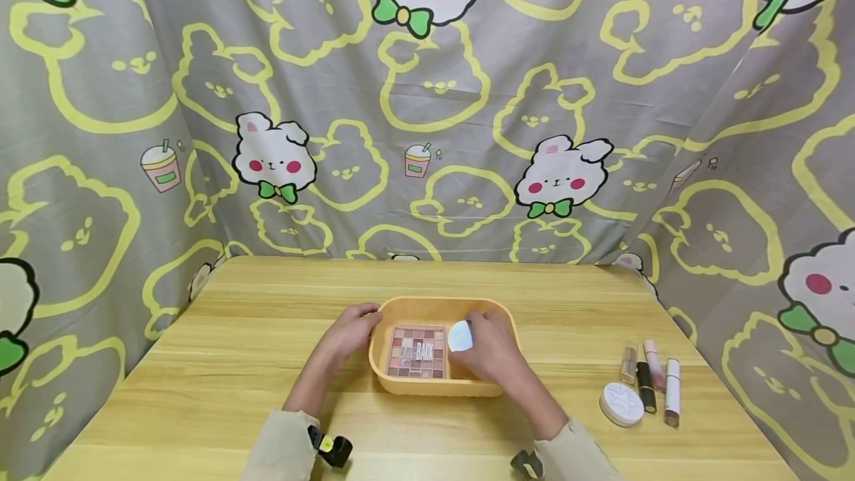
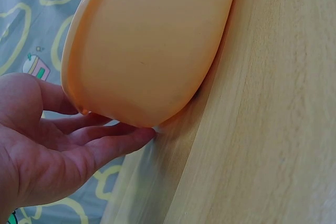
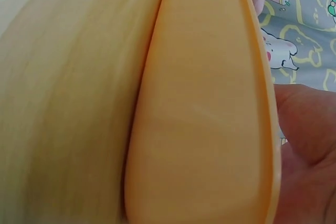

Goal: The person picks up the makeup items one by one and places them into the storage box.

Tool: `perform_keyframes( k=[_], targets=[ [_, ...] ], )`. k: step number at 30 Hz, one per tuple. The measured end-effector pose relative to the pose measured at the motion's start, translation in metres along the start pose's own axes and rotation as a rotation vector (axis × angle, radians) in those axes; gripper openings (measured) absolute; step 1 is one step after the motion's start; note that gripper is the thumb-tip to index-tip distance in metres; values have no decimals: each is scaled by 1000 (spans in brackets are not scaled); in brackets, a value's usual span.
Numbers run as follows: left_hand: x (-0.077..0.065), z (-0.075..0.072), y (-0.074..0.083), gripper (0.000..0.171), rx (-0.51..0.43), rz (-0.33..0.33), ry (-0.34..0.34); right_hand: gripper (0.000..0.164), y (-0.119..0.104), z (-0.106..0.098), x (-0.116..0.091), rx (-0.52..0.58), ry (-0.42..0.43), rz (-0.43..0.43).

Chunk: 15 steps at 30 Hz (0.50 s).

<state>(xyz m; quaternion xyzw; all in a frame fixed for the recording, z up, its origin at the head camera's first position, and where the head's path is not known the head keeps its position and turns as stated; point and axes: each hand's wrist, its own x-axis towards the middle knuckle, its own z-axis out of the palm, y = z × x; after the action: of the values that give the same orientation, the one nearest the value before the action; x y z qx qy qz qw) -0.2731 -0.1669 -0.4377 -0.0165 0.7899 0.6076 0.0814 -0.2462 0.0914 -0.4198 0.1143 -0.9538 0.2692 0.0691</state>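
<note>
Your sleeves, nearest the head camera, are reaching over the table. Your left hand is holding the tray by its left end. Your right hand is pinching a pale disc inside the tray, toward its right end and just beside the palette, which is lying by the left end. The disc is probably being light, stiff and a little slippery; you are best gripping it by its edge. The palette is looking flat and rigid, with likely brittle colours, so its sides are suiting your fingers better than its face. A compact and four tubes are lying near the table's right edge.

In the left wrist view, you are seeing what the head view is hiding: your fingers are lying along the outside of the tray's end, one tip touching low down. The wall is looking smooth and thin, perhaps flexing under pressure; the rim is likely offering the firmer hold.

In the right wrist view, the tray's outer wall is resting along the table, and your right palm is showing beyond the rim. Disc and palette are both being hidden here, so from this side you cannot tell the pinch.
</note>
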Motion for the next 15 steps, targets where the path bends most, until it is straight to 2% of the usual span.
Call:
perform_keyframes(
  k=[15],
  targets=[
    [-3, -2, 2, 42, 9, -1, -29, 70, 4, 6, 2, -35, -91, 24]
  ],
)
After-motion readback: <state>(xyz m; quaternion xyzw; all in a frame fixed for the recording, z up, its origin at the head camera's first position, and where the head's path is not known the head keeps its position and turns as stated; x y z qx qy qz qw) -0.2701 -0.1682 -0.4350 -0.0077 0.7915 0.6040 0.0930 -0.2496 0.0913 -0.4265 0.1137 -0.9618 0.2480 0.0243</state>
